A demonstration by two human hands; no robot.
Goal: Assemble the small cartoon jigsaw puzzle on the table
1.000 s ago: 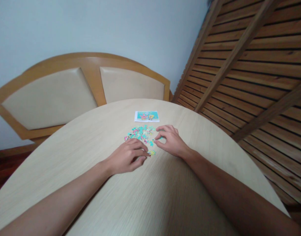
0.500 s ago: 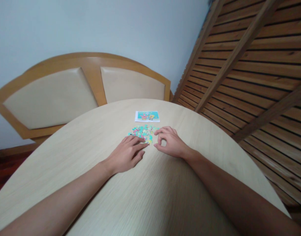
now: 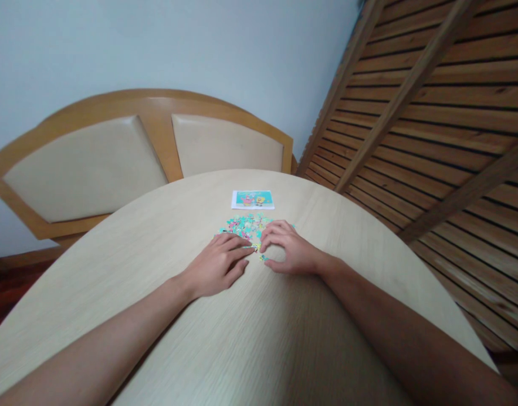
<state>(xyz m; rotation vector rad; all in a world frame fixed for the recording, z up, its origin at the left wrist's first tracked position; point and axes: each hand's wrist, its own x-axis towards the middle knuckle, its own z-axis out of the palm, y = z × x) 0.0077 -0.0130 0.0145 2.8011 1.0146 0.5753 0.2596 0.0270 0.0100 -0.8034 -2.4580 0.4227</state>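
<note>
A loose pile of small jigsaw puzzle pieces (image 3: 242, 224), mostly turquoise with bits of pink and yellow, lies in the middle of the table. My left hand (image 3: 220, 262) rests flat at the pile's near left edge, fingers stretched out, its index fingertip touching a white and yellow piece (image 3: 255, 248). From the right, my right hand (image 3: 295, 251) curves over the pile's edge with thumb and fingers apart. Close to its thumb tip lies a small yellow and turquoise piece (image 3: 263, 257). Some pieces are hidden behind the right fingers.
Beyond the pile lies a picture card (image 3: 254, 199) with a pink and a yellow cartoon figure. The round wooden table (image 3: 157, 237) carries everything. A padded chair back (image 3: 153, 135) stands behind it, and a slatted wooden panel (image 3: 432, 113) rises on the right.
My right hand has opened its thumb and index finger from a near pinch and shifted slightly left. A small piece now shows by its thumb. My left hand has hardly moved.
</note>
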